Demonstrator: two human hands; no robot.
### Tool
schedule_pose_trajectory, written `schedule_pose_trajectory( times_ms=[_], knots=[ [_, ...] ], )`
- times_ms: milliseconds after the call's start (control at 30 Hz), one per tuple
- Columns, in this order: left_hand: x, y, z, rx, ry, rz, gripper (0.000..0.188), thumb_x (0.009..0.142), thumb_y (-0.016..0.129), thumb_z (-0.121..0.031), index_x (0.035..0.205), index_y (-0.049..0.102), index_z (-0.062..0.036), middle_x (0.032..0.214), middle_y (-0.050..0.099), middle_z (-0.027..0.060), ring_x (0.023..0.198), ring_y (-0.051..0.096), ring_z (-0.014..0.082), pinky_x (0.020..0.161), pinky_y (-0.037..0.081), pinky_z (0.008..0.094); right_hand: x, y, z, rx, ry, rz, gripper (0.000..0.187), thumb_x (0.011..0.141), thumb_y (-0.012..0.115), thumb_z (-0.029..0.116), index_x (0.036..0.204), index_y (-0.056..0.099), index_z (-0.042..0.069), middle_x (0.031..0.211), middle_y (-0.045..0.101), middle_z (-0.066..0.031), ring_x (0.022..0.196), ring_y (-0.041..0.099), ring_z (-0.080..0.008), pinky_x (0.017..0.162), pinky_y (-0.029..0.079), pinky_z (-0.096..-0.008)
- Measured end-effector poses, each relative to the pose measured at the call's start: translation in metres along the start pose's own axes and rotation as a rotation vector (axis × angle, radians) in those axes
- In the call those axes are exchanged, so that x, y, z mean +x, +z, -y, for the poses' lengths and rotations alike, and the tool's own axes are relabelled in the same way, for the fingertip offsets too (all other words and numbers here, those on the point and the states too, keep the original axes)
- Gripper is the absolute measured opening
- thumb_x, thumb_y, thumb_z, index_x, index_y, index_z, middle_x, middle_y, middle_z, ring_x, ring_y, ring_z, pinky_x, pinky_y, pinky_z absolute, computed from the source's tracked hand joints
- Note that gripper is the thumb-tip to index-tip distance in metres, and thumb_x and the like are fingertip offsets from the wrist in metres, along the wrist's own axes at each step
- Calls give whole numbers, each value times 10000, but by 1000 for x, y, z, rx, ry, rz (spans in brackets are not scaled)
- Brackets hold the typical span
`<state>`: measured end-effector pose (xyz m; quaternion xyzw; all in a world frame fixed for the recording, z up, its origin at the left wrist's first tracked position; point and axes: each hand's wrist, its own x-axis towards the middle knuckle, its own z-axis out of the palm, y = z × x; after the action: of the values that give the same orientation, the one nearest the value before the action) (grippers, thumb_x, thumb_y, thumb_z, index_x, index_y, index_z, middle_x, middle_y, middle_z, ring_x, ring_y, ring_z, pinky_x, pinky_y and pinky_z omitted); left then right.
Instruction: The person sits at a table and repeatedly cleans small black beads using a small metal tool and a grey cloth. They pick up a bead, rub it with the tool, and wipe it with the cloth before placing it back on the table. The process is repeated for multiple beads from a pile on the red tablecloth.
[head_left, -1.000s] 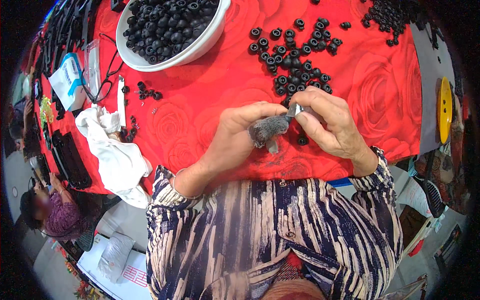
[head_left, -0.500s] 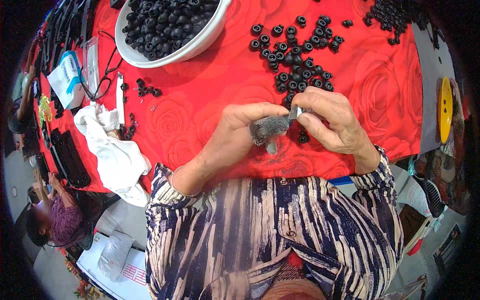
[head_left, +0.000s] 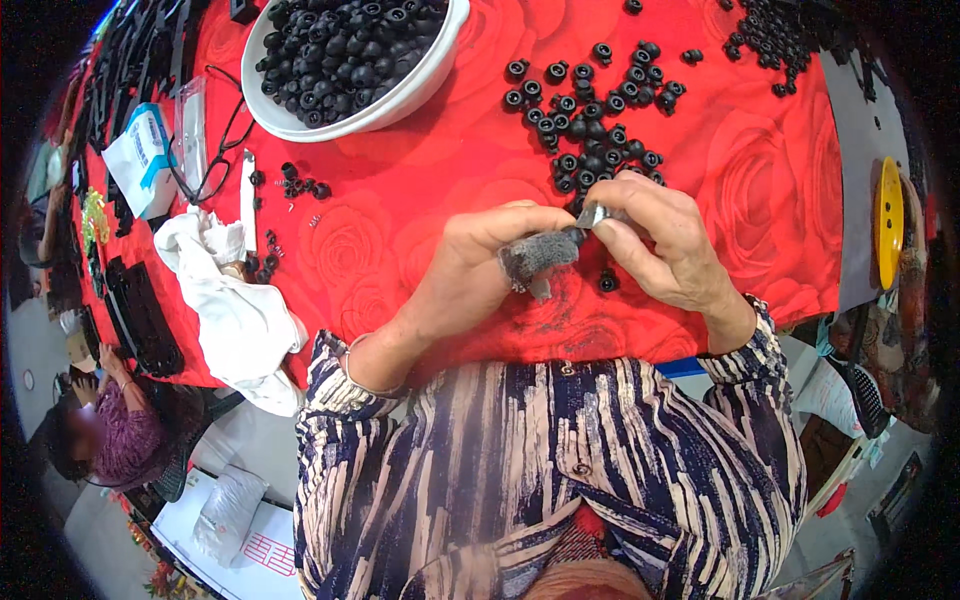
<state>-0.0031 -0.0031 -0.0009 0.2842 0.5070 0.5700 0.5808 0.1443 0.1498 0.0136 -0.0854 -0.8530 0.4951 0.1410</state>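
My left hand (head_left: 462,268) is closed, pinching a small black part (head_left: 576,235) between thumb and fingers. That part is mostly hidden by my fingertips. A grey fuzzy wrap (head_left: 540,256), dusted with dark specks, covers one of its fingers. In my right hand (head_left: 668,245) a small flat metal blade (head_left: 592,214) is pinched between thumb and forefinger, its edge against the black part. Just beyond my hands lies a cluster of round black plastic parts (head_left: 594,130). A single black part (head_left: 607,281) sits below my right fingers.
A white bowl (head_left: 372,122) full of similar parts stands at the far left. Left of my hands lie a white cloth (head_left: 240,330), eyeglasses (head_left: 212,165) and a few loose parts (head_left: 300,182). More small parts (head_left: 775,40) lie far right, near a yellow oval piece (head_left: 888,222).
The bowl and table items appear shifted slightly right and down in the picture. My hands stay close together, still gripping the black part and blade; the blade's angle has changed a little.
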Motion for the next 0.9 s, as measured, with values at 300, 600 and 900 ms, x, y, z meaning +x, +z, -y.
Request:
schedule_pose_trajectory(
  times_ms=[300,600,900],
  knots=[
    [1,0,0,21,-9,19,243,851,500,59,1061,617,17,872,591,33,656,567,77,572,477,219,-2,2,-5,-30,-25,7,162,795,599,51,940,571,-15,742,545,-128,629,563,-269,542,438,-345],
    [2,-1,0,38,-44,30,242,844,510,61,1050,626,11,872,595,36,664,573,80,577,487,220,-2,1,-7,-24,-51,6,167,787,606,58,935,578,-14,716,537,-121,606,556,-267,524,434,-352],
    [3,-4,-2,23,-50,57,252,847,505,63,1059,629,9,887,616,44,677,580,84,578,491,222,-2,-2,-6,-48,-83,56,169,785,602,58,934,577,-17,731,546,-127,633,559,-278,544,440,-356]
  ],
)
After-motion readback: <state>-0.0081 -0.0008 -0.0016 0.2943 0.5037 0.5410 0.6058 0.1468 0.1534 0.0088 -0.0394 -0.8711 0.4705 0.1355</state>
